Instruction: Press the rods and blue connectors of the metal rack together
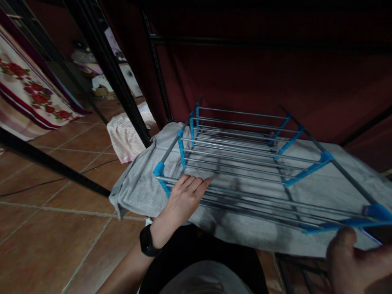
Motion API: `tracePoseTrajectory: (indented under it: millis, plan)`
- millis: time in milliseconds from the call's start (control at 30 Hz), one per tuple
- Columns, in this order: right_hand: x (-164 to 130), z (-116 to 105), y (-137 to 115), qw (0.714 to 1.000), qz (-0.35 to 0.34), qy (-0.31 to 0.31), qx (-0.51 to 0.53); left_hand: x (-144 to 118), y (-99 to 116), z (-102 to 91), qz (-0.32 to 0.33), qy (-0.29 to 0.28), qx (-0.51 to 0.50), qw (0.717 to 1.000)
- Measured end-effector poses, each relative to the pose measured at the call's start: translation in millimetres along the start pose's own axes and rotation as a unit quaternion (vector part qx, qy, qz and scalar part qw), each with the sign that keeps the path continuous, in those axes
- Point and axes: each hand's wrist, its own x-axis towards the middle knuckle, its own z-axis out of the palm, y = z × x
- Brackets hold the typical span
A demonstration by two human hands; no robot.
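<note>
A shoe rack of thin metal tubes (226,145) with blue plastic brackets (309,173) lies on a grey towel-like cloth (137,183). My left hand (188,196), with a black band on the wrist, is wrapped over the rack's near tubes close to the left blue corner. At the lower right, my right hand (352,261) is just below the rack's near right corner, its thumb apart from the stretched fingers. The frame edge cuts it off and it is somewhat blurred. Beside it shows a dark flat object with a pale purple edge (372,234), possibly a phone.
Black metal frame posts (113,69) stand on the left, and a dark red curtain (260,77) hangs behind the rack. A striped cloth (127,134) hangs near the post. On the tiled floor (45,241) runs a dark cable (61,179); a floral cloth (36,94) hangs beyond.
</note>
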Motion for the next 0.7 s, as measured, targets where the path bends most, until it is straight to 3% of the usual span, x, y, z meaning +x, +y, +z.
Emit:
tracePoseTrajectory:
  millis: [67, 133, 233, 333, 400, 533, 633, 700]
  plan:
    - [-4, 3, -33, 0.998, -0.048, -0.044, -0.003, 0, 1, -0.4, -0.005, 0.018, -0.004, 1.0]
    - [-10, 13, -65, 0.985, -0.102, -0.133, 0.042, 1, 2, -1.3, -0.013, 0.037, -0.004, 0.999]
    - [-18, 36, -105, 0.93, -0.235, -0.259, 0.112, 0, 2, -2.6, -0.035, 0.059, -0.002, 0.998]
    - [-22, 60, -134, 0.865, -0.347, -0.342, 0.118, 1, 2, -2.7, -0.06, 0.069, -0.005, 0.996]
    - [-20, 72, -147, 0.84, -0.387, -0.369, 0.094, 2, 2, -2.6, -0.066, 0.07, -0.011, 0.995]
    - [-13, 80, -153, 0.821, -0.424, -0.381, 0.023, -1, 1, -6.9, -0.075, 0.086, -0.021, 0.993]
    - [-9, 79, -152, 0.807, -0.45, -0.382, 0.006, -15, -8, -14.4, -0.092, 0.134, -0.055, 0.985]
    - [-8, 79, -150, 0.806, -0.455, -0.379, 0.004, -28, -22, -18.1, -0.147, 0.192, -0.121, 0.963]
